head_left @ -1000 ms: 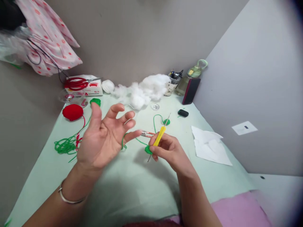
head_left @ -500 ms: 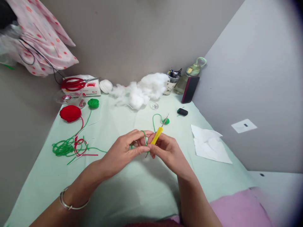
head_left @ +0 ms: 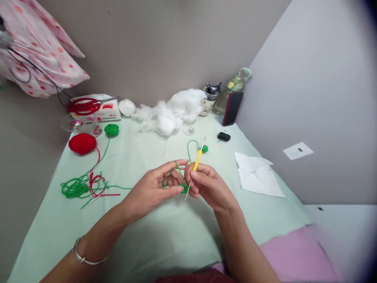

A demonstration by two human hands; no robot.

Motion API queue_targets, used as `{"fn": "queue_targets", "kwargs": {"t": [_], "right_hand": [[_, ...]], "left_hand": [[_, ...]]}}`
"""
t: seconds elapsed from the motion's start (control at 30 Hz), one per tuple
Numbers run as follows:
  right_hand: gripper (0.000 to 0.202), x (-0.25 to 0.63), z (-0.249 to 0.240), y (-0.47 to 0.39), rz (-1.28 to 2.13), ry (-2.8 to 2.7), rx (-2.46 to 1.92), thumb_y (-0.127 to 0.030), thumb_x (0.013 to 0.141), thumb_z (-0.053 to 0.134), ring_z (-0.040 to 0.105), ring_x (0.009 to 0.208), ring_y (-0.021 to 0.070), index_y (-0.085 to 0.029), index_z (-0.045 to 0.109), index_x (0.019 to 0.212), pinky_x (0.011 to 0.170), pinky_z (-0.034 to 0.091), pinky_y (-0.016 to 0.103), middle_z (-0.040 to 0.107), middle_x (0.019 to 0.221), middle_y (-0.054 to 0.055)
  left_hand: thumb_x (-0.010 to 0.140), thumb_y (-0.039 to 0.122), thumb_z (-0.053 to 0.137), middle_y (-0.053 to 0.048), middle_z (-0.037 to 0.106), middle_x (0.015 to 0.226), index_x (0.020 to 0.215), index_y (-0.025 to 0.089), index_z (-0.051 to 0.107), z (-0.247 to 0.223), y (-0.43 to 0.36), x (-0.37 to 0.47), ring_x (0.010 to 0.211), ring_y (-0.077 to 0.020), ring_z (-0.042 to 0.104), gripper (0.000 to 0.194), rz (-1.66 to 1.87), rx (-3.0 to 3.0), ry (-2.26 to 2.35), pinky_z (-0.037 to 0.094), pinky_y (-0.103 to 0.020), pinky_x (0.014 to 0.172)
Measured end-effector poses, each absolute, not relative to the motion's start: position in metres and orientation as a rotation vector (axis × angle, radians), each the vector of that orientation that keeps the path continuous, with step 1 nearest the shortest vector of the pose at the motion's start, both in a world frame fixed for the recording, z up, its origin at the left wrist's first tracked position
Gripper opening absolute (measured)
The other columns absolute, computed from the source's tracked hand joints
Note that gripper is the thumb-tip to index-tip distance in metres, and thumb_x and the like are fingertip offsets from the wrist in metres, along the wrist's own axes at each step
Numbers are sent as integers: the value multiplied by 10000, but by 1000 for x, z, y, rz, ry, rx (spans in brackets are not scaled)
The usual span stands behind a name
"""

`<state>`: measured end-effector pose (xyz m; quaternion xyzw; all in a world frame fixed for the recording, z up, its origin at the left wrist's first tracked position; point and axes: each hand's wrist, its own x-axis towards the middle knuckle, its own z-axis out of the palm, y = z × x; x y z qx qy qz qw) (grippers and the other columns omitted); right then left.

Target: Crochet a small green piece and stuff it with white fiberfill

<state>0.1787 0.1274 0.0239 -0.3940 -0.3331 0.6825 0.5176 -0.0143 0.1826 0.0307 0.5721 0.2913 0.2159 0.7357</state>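
Observation:
My right hand is closed on a double-ended crochet hook with a yellow grip. One metal end points up and away; the other slants down beside a small green crochet piece. Between thumb and fingers, my left hand pinches that piece. Green yarn runs up from it over the raised left index finger and around the other fingers. Leftward, the strand leads to a loose tangle of green yarn on the table. Beyond my right hand lies a small green crocheted ball with a yarn tail.
Red yarn, a green yarn ball and red scissors on a box are at the left. White stuffing lies at the back. A phone leans on a bottle; paper lies right.
The hook has turned more upright, and its lower end shows more clearly. The green crochet piece at my left fingertips is now more visible. The whole view has shifted slightly.

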Motion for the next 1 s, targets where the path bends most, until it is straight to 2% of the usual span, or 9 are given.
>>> {"fn": "queue_targets", "kwargs": {"t": [0.13,0.23,0.33,0.4,0.57,0.67,0.77,0.87,1.0], "right_hand": [[305,175,22,129,1738,-671,-853,-409,799,858,339,464,45,-166,696,712,425,363,176,514,555,-59],[260,170,21,128,1639,-613,-840,-413,783,872,420,479,62,-195,730,795,467,452,205,591,610,-45],[190,163,19,124,1374,-685,-904,-412,831,842,567,572,101,-242,783,892,584,545,258,685,708,-15],[113,157,18,120,1125,-827,-977,-378,899,789,631,659,125,-279,814,948,669,568,295,725,796,5],[181,145,17,113,587,-1182,-1128,-225,968,699,662,836,192,-334,835,1014,745,546,360,737,909,43],[175,143,18,113,530,-1235,-1170,-210,929,749,665,866,209,-339,835,1010,770,538,380,733,911,46],[97,146,18,114,685,-1150,-1184,-234,886,803,661,812,201,-315,831,931,762,542,379,730,872,32],[61,151,16,117,892,-963,-1076,-257,858,835,646,703,157,-304,810,887,674,541,335,708,851,1],[67,151,13,119,951,-892,-1021,-289,831,860,621,645,130,-285,796,853,653,536,321,686,827,-12]], "left_hand": [[870,261,801,11,664,882,1394,281,668,33,180,-13,858,-170,599,541,500,1245,669,460,-334,853],[844,290,837,17,668,851,1373,243,655,34,178,-9,791,-159,603,561,599,1179,726,473,-321,801],[854,302,835,24,659,861,1388,234,618,32,174,-5,775,-153,617,581,715,1085,778,490,-310,778],[869,289,824,24,660,887,1404,233,595,30,172,-2,837,-157,636,584,776,1051,797,500,-309,842],[873,203,807,38,611,888,1386,241,588,29,166,0,928,-144,614,560,882,992,801,494,-282,919],[854,196,824,33,620,905,1388,250,592,29,163,1,936,-147,612,585,895,956,782,501,-282,920],[827,201,854,31,647,897,1369,248,614,29,162,2,928,-150,631,594,914,917,778,513,-279,911],[815,216,869,29,674,892,1340,235,642,28,162,4,761,-119,633,572,881,884,766,521,-247,734],[849,266,850,42,664,734,1330,198,660,29,163,2,497,-65,495,521,772,744,706,400,-213,503]]}}
